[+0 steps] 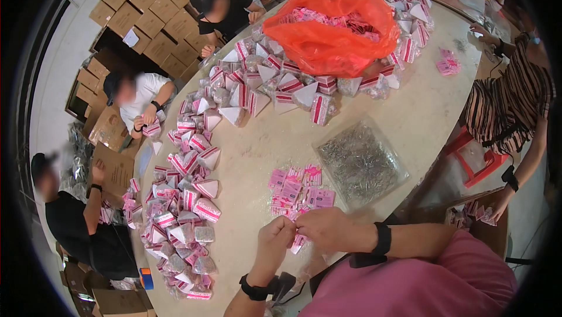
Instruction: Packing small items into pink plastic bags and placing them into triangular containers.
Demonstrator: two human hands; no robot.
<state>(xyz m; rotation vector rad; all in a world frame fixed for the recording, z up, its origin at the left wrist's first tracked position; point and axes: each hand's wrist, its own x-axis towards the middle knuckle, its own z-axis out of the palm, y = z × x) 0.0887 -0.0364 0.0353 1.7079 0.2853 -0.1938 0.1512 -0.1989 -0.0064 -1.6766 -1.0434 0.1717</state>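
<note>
Your left hand (275, 241) and right hand (329, 229) meet above the near edge of a pale table (252, 153), fingers curled inward and fingertips drawn together. A pink card (298, 243) shows just below those fingertips, between your hands and partly covered by the right one; whether the fingers grip it or it lies beneath them, you cannot tell from this angle, and what sits inside the pinch is hidden. Just beyond your knuckles, a loose spread of pink cards (287, 191) lies overlapping on the tabletop, its nearest pieces almost at your right hand. To the right of the spread, near but apart from your fingers, a clear square tray (403, 175) holds a heap of small metal pieces (357, 159). Black bands circle both your wrists, and a pink garment covers your right upper arm.

Along the table's left side and far end, clear packets with pink-and-white tops (184, 223) are banked in a long curve, well apart from your hands. An open red-orange plastic bag (322, 62) rests among them, pink pieces inside. Three co-workers line the left and far sides, the one in a white top (146, 94) handling a packet; a fourth, in stripes (503, 106), is at right beside a red stool (483, 165).
</note>
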